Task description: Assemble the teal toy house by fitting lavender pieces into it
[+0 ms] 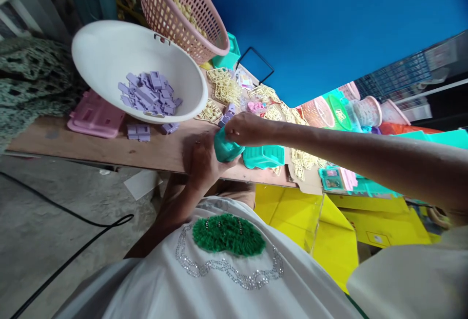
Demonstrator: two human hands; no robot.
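A small teal plastic box (227,149) is tilted over the table's near edge, with the fingers of my left hand (205,158) wrapped round its side. My right hand (244,129) is closed and presses against the box's upper part; whatever its fingertips hold is hidden. Just beyond the right knuckles lies a purple plastic piece (228,113). Another teal plastic box (263,156) rests on the table right beside the held one, below my right forearm.
A white bowl (109,50) of purple parts stands at left, near a pink plastic case (97,116) and loose purple pieces (139,132). Behind is a pink basket (183,21). Cream plastic frames (226,89) cover much of the wooden table (161,150). Yellow sheeting (300,216) hangs below.
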